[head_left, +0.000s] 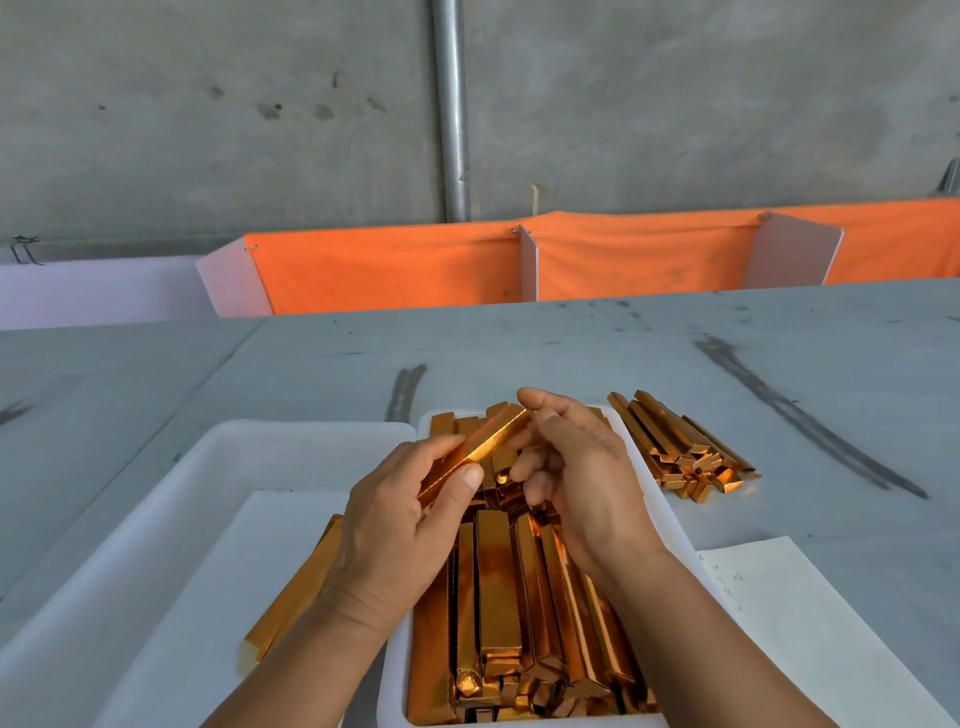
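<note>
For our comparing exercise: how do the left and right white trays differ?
The left tray holds only a few gold boxes on a white sheet; the right tray is packed full of them. The left tray looks wider than the right tray. Both are white and sit on the grey table.

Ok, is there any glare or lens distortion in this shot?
Head view: strong glare on the gold strip held by left hand and right hand, also on the strips in the full tray; soft light, faint shadows; wide-angle stretch toward the bottom edge.
</note>
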